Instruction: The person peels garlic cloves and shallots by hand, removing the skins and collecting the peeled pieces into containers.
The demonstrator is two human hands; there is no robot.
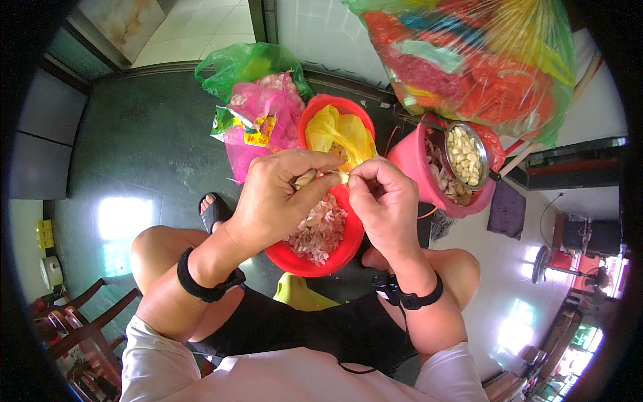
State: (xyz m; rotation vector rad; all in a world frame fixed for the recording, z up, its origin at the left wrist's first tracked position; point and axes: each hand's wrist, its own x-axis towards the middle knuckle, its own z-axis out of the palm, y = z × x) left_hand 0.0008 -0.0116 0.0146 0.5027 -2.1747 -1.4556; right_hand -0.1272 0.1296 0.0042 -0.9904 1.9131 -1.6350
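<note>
"Firstly, where is the piece in hand?"

"Between the two hands: a pale garlic clove [344,178], held above the red basin [311,270] of papery skins [318,230]."

"State of the fingers?"

"Left hand [278,191]: thumb and forefinger closed on the clove, the other fingers curled about tan cloves [305,179]. Right hand [387,204]: thumb and forefinger pinched at the clove's other end; whether they grip flesh or skin, I cannot tell."

"Hazards noted?"

"Three, in my judgement. Too hard a pinch on a slick surface could shoot the clove out, probably into the skins, where its pale colour would hide it. Slackening the curled fingers could drop the tan cloves. Lastly, the metal bowl [484,161] of peeled cloves [465,155] lies over the pink bucket [410,163]; a knock from the right arm could tip it. Its support is not clearly visible."
</note>
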